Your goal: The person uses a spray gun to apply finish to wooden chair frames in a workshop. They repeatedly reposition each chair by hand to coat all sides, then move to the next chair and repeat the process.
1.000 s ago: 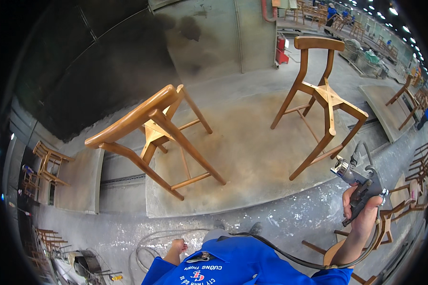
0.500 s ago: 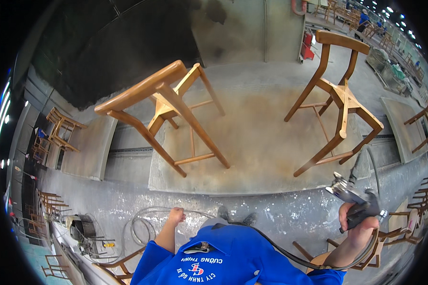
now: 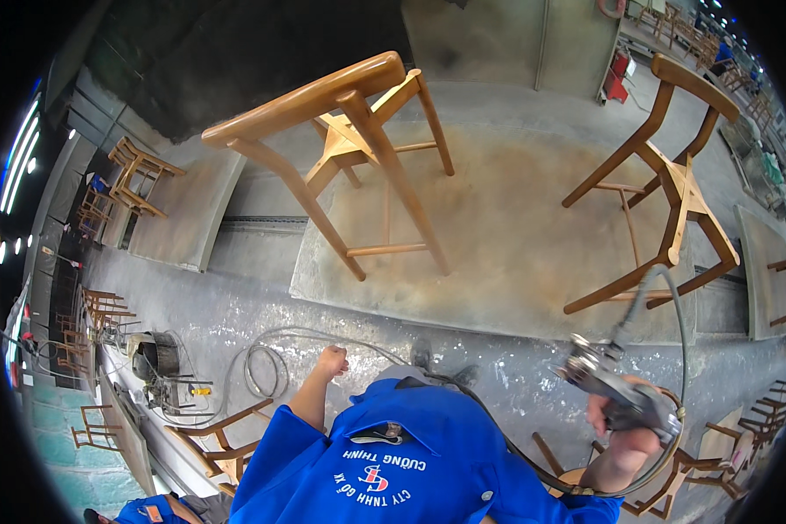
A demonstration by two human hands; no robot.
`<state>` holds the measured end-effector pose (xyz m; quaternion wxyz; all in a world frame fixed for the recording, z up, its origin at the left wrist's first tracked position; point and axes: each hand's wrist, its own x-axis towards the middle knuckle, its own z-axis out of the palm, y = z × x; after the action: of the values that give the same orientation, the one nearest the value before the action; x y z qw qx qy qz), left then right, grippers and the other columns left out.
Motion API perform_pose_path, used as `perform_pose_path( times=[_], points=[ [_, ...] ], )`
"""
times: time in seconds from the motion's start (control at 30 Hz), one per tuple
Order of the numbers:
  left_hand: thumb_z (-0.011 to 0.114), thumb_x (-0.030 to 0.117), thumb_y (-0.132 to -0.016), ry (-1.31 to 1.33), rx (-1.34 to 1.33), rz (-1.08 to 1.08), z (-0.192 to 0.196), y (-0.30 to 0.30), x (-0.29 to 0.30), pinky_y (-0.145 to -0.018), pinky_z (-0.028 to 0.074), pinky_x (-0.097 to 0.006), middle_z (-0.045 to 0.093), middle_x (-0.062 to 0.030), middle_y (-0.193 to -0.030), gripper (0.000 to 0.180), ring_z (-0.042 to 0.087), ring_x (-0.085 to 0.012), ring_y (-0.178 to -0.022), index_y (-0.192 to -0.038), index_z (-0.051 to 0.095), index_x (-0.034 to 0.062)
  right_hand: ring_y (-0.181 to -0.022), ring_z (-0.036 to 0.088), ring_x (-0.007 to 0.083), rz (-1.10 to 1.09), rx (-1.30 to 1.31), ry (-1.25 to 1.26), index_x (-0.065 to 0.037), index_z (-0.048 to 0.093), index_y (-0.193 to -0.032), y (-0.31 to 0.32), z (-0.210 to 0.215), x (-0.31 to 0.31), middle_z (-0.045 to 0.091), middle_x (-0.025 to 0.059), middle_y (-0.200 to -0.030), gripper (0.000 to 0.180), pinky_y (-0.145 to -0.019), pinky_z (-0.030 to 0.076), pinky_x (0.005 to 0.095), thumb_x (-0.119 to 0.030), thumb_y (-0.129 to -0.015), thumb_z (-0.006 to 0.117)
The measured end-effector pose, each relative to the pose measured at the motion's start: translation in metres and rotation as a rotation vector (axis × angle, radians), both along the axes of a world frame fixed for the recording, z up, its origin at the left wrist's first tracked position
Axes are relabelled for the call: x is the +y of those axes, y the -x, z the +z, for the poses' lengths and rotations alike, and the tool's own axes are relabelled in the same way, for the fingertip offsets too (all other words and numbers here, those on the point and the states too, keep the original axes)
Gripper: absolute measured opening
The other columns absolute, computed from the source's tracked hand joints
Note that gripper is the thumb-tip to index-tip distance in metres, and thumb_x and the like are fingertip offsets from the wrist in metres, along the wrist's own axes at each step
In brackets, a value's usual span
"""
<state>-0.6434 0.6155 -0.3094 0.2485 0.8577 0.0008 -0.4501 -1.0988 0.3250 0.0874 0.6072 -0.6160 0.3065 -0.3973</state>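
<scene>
My right hand (image 3: 630, 447) is wrapped round the handle of a metal spray gun (image 3: 610, 384), held out at the right and slightly blurred. A grey hose (image 3: 686, 323) loops up from the gun and round past my forearm. Beyond the gun stands a brown wooden chair frame (image 3: 686, 188) with a pale cross-braced seat frame. A second chair frame (image 3: 310, 100) stands further left, its curved backrest toward me. Both rest on a low, stained platform (image 3: 498, 236). At my left side my left hand (image 3: 332, 361) is curled closed, with nothing visible in it.
Hose coils (image 3: 266, 371) lie on the floor at left, near a dark pot-like container (image 3: 155, 356). Chair frames (image 3: 223, 445) stand close behind me on both sides. Another person's blue sleeve (image 3: 144, 511) shows at lower left. A red fire extinguisher (image 3: 618, 77) stands far right.
The view has turned, so both chairs sit further right and higher. My right hand and the spray gun have moved left and closer to me. A person has come into view at lower left.
</scene>
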Motion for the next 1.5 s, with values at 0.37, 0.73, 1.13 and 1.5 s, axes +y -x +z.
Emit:
perform_pose_path(
  times=[0.37,0.73,1.13,1.5],
  points=[
    [0.056,0.027,-0.095,-0.05,0.123,0.092,-0.04,-0.053,0.039,-0.058,0.052,-0.039,0.069,-0.0115,-0.086,0.027,0.067,-0.0224,-0.067,-0.113,0.06,0.008,-0.052,0.05,0.0068,0.081,0.304,0.124,0.006,0.064,-0.101,-0.079,-0.009,0.037,0.063,0.0021,-0.069,0.082,-0.049,0.041,0.0227,-0.074,-0.08,0.061],
    [0.054,0.024,-0.095,0.046,0.126,-0.055,-0.098,-0.276,0.019,-0.046,0.049,-0.034,0.067,-0.0124,-0.077,0.028,0.064,-0.0207,-0.057,-0.11,0.061,0.0022,-0.062,0.055,0.0091,-0.161,0.594,-0.261,0.002,0.065,-0.102,-0.221,-0.01,0.148,0.063,0.0013,-0.073,0.063,-0.056,0.044,0.0257,-0.06,-0.091,0.061],
    [0.053,0.023,-0.096,0.028,0.152,-0.163,-0.085,-0.456,-0.045,-0.061,0.05,-0.04,0.062,-0.0085,-0.083,0.027,0.061,-0.0207,-0.067,-0.118,0.055,0.0068,-0.058,0.049,0.0051,-0.591,0.528,-0.281,0.002,0.064,-0.109,-0.36,-0.052,0.23,0.062,-0.0001,-0.073,0.057,-0.052,0.039,0.0229,-0.053,-0.095,0.061],
    [0.053,0.046,-0.1,0.581,0.615,0.171,0.022,-0.504,-0.212,-0.105,0.044,-0.047,0.048,-0.0197,-0.14,0.068,0.054,-0.0341,-0.122,-0.15,0.028,0.0071,-0.067,0.057,0.0095,-0.582,0.487,-0.209,0.002,0.063,-0.113,-0.422,-0.08,0.212,0.064,0.0037,-0.077,0.052,-0.061,0.047,0.0262,-0.046,-0.094,0.065]
  ],
)
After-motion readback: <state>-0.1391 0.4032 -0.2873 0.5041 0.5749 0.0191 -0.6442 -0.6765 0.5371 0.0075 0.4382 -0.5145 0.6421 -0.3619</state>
